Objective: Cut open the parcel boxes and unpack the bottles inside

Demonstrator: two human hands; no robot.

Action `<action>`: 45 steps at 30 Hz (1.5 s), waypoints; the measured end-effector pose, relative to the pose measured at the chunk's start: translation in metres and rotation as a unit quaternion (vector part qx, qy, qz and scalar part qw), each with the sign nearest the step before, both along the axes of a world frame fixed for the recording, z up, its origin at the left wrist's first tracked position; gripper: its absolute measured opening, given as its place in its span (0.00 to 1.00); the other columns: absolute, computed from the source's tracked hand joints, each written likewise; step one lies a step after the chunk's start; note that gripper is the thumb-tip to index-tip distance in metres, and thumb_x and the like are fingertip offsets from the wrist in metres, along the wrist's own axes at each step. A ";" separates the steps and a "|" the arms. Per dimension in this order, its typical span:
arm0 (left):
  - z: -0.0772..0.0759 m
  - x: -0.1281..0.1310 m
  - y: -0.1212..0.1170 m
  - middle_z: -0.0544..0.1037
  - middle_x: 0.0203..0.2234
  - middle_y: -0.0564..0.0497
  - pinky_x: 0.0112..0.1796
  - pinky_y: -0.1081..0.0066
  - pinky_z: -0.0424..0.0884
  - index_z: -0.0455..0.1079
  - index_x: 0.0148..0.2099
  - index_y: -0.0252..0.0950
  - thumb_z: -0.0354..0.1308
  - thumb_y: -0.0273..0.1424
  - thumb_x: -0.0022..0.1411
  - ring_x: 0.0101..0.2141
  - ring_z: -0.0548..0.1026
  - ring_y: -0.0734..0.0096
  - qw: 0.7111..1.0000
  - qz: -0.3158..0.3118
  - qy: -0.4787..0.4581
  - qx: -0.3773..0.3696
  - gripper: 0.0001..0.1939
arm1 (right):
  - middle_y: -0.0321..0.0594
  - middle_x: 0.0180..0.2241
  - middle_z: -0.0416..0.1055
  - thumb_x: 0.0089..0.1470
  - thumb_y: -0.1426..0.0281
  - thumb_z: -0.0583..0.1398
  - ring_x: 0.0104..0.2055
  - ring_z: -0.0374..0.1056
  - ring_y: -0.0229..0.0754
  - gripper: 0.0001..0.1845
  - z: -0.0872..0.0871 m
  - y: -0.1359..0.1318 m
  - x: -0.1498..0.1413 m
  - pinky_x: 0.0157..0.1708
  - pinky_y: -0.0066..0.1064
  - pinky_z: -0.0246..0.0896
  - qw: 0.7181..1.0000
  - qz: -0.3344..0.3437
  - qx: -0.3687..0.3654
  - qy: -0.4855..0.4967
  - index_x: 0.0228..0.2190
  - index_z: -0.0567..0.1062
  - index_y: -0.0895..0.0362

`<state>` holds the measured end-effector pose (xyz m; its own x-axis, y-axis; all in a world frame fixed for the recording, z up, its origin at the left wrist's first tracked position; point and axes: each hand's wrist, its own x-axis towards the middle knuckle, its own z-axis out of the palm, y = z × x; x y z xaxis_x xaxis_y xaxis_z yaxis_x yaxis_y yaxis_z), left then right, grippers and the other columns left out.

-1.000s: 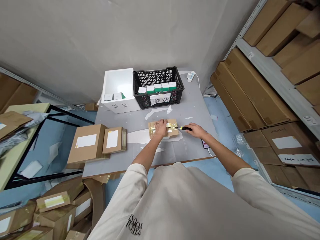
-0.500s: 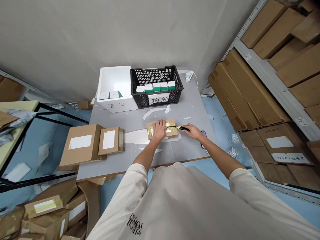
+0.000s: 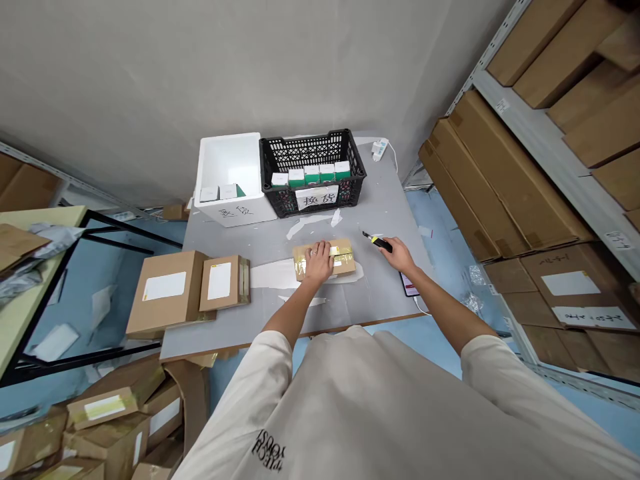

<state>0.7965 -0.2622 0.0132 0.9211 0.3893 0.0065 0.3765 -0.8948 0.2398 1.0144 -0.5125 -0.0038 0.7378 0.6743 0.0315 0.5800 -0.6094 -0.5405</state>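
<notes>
A small brown cardboard box (image 3: 344, 264) with yellowish tape lies on the table in front of me. My left hand (image 3: 319, 261) rests on its top, fingers spread and lying flat against it; the hand covers part of the box. To the right of the box, my right hand (image 3: 399, 253) is closed around a black and yellow utility knife (image 3: 379, 243). The knife's blade is out, points up and left, and is apart from the box.
A black plastic crate (image 3: 313, 185) and a white foam box (image 3: 230, 160), both holding small white-green boxes, stand at the table's back. Two cardboard boxes (image 3: 163, 287) sit at the left. A phone (image 3: 409, 285) lies by my right forearm. Loaded shelves (image 3: 530, 127) flank the right side.
My right hand has drawn the knife away from the box to the right, so the blade no longer touches it. My left hand stays on the box.
</notes>
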 end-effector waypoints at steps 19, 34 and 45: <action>0.005 -0.078 0.001 0.58 0.72 0.43 0.66 0.49 0.52 0.56 0.72 0.41 0.49 0.26 0.69 0.70 0.55 0.55 0.997 -0.053 0.063 0.009 0.30 | 0.47 0.50 0.78 0.60 0.63 0.61 0.52 0.71 0.53 0.16 0.015 0.144 -0.039 0.51 0.38 0.62 0.974 0.202 -0.072 0.072 0.48 0.78 0.56; -0.010 -0.061 0.035 0.67 0.62 0.41 0.49 0.60 0.72 0.63 0.67 0.41 0.47 0.23 0.67 0.50 0.74 0.56 0.991 0.062 0.005 -0.116 0.27 | 0.44 0.47 0.80 0.63 0.56 0.59 0.46 0.74 0.48 0.17 0.015 0.075 -0.094 0.43 0.32 0.65 0.981 0.087 -0.048 0.169 0.48 0.74 0.53; 0.021 -0.038 -0.010 0.59 0.69 0.35 0.61 0.46 0.60 0.55 0.73 0.36 0.48 0.44 0.72 0.66 0.59 0.42 0.993 0.105 0.032 -0.043 0.33 | 0.39 0.43 0.78 0.61 0.56 0.59 0.40 0.72 0.43 0.16 0.019 0.072 -0.103 0.42 0.33 0.67 0.976 0.059 0.005 0.209 0.46 0.71 0.52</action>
<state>0.7588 -0.2722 0.0346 0.8173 0.5690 -0.0906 0.5690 -0.7724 0.2821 0.9114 -0.4408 0.0154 0.6056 0.7562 -0.2479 0.3731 -0.5450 -0.7509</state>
